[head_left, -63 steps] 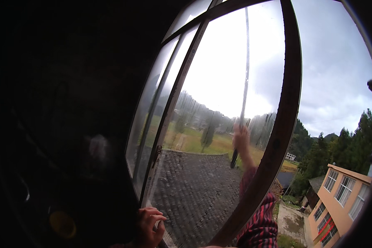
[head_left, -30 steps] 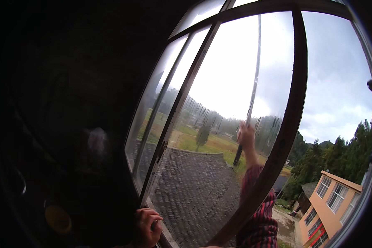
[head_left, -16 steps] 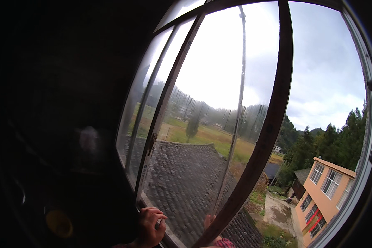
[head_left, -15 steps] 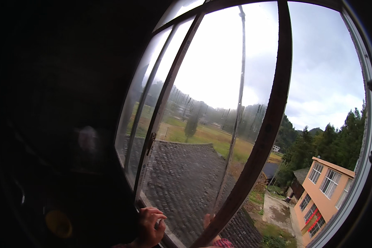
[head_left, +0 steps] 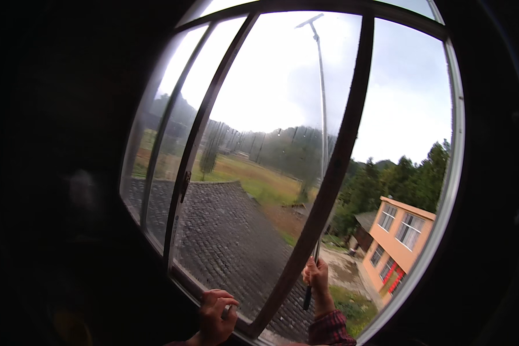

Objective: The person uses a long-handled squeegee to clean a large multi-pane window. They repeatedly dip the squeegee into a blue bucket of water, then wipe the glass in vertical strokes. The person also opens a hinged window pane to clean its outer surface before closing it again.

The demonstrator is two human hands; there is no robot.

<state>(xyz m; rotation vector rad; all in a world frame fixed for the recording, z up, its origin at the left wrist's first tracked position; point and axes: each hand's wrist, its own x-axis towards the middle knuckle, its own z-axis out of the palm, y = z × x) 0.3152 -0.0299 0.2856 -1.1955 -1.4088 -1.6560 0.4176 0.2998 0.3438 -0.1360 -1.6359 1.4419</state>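
Observation:
A long-poled window squeegee [head_left: 323, 92] stands nearly upright outside the glass, its crosspiece head near the top of the pane. Around the pole, just above its black lower end, my right hand [head_left: 318, 275] is closed; the arm in a checked sleeve reaches out through the open part of the window. The sliding window pane [head_left: 259, 144] carries water drops and streaks. At its bottom left, my left hand [head_left: 218, 316] has its fingers bent over the lower window frame [head_left: 185, 282].
A dark upright frame bar [head_left: 343, 155] divides the glass from the open gap on the right. Outside lie a tiled roof [head_left: 230, 225] below, an orange building [head_left: 395, 230], trees and fields. The room around the window is very dark.
My right hand has come up into view in the opening, and the squeegee's head now shows near the top. The view has shifted rightward; my left hand stays at the lower frame.

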